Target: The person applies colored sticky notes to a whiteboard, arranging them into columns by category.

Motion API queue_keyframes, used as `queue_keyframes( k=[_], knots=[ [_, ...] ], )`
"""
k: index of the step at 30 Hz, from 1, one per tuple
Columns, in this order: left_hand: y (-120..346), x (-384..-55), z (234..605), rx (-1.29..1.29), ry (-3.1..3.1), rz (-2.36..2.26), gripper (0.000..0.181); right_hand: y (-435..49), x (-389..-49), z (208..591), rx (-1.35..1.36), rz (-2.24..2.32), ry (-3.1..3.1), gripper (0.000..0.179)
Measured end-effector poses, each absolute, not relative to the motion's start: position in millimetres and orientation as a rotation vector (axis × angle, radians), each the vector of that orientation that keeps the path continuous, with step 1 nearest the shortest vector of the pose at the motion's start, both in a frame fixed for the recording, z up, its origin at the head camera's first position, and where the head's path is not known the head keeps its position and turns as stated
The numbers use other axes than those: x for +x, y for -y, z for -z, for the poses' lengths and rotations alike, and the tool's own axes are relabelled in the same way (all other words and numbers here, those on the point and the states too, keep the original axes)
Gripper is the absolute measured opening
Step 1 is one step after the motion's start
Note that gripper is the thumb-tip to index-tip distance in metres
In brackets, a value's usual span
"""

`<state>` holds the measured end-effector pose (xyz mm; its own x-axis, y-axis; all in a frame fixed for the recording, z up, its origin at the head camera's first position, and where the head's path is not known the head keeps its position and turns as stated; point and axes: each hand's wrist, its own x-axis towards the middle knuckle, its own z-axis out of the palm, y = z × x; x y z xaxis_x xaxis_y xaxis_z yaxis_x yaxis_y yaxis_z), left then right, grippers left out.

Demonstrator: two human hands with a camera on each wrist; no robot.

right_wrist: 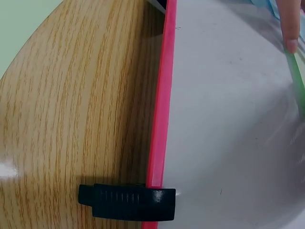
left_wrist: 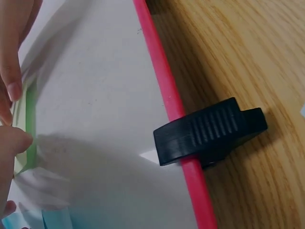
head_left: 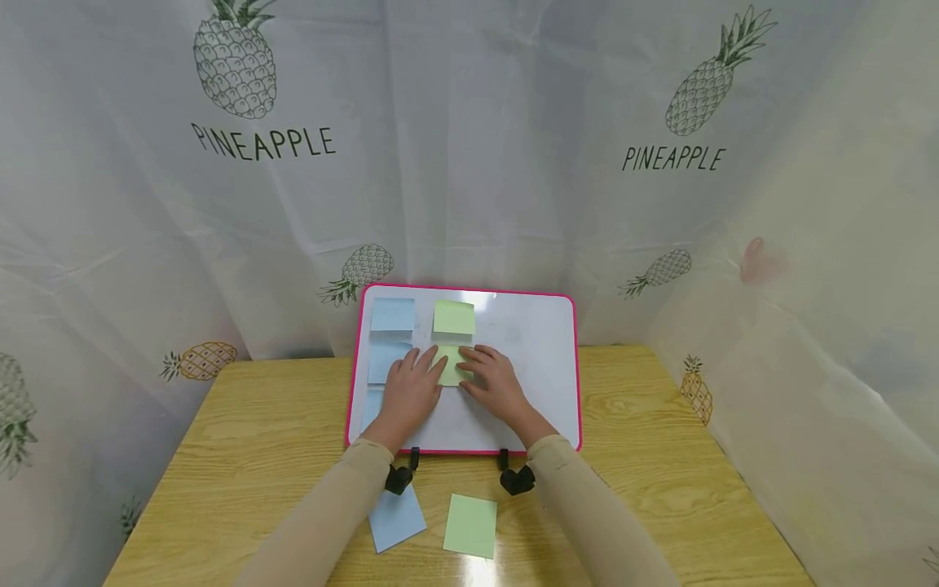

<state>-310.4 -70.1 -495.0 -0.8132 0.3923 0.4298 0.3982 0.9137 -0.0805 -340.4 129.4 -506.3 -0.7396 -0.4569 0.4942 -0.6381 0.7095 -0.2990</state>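
A whiteboard (head_left: 539, 367) with a pink frame leans against the curtain in the head view. My left hand (head_left: 411, 395) and right hand (head_left: 500, 387) touch a green sticky note (head_left: 451, 368) on the board from either side, fingers extended. In the left wrist view, a thumb (left_wrist: 18, 139) rests at the note's lower edge (left_wrist: 31, 107), which stands slightly off the board. One fingertip (right_wrist: 291, 45) meets the same edge in the right wrist view. Another green sticky note (head_left: 454, 316) is stuck directly above. Blue sticky notes (head_left: 393, 314) form a column at the left, partly covered by my left hand.
Black clips (left_wrist: 200, 131) (right_wrist: 131, 202) grip the board's bottom edge. On the wooden table (head_left: 279, 424) in front lie a blue pad of notes (head_left: 397, 519) and a green one (head_left: 470, 526). A pineapple-print curtain (head_left: 469, 163) hangs behind the board.
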Motion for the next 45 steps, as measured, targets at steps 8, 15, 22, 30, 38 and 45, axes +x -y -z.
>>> queue_keyframes(
  k=[8,15,22,30,38,45],
  knots=[
    [73.6,-308.6,500.4,-0.551,2.664,0.018,0.057,-130.8,-340.3,506.5,0.826,-0.628,2.574,0.033],
    [75.3,-308.1,500.5,-0.485,2.748,0.072,0.057,-133.3,-339.0,506.7,0.811,-0.643,2.591,0.033],
    [74.6,-311.7,499.6,-0.494,2.791,0.078,0.059,-136.4,-338.2,506.4,0.823,-0.644,2.561,0.033],
    [73.8,-314.3,500.3,-0.514,2.800,0.106,0.061,-139.6,-336.3,504.6,0.833,-0.652,2.541,0.032],
    [73.1,-313.0,498.9,-0.541,2.829,0.092,0.068,-144.4,-333.5,504.2,0.799,-0.688,2.557,0.034],
    [73.6,-308.7,497.4,-0.563,2.823,0.095,0.066,-150.4,-327.4,503.2,0.776,-0.737,2.579,0.034]
  ],
)
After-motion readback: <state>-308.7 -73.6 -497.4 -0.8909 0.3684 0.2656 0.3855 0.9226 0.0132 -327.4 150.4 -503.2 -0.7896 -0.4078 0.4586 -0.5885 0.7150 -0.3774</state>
